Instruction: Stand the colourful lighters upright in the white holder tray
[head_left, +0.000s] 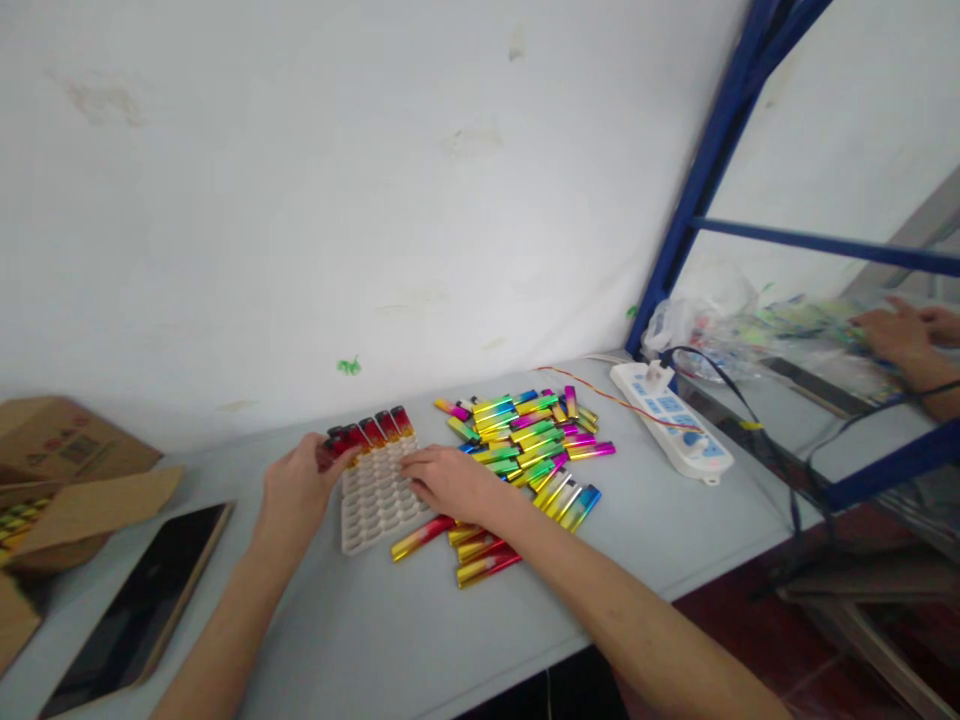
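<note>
The left hand curls at the far left corner of the pale tray, its thumb and fingers closed about a red piece at the end of a row. The right hand lies low over the tray's right side, palm down with the fingers bent and close together; whether it grips anything is hidden. The tray is a grid of small cups, and along its far edge a row of dark-ended red pieces leans, while the nearer cups in view are bare.

Just right of the tray, a loose heap of shiny slim pieces in yellow, green, magenta and blue spreads over the grey tabletop. Closer to the person, several red-and-yellow pieces lie beside and partly under the right forearm.

Farther right sits a white power strip with plugs in it, and a thin red-and-yellow wire runs toward it. On the left, a dark-screened device lies flat near an open cardboard box. Past a blue frame, another person's hands show near clear plastic bags.
</note>
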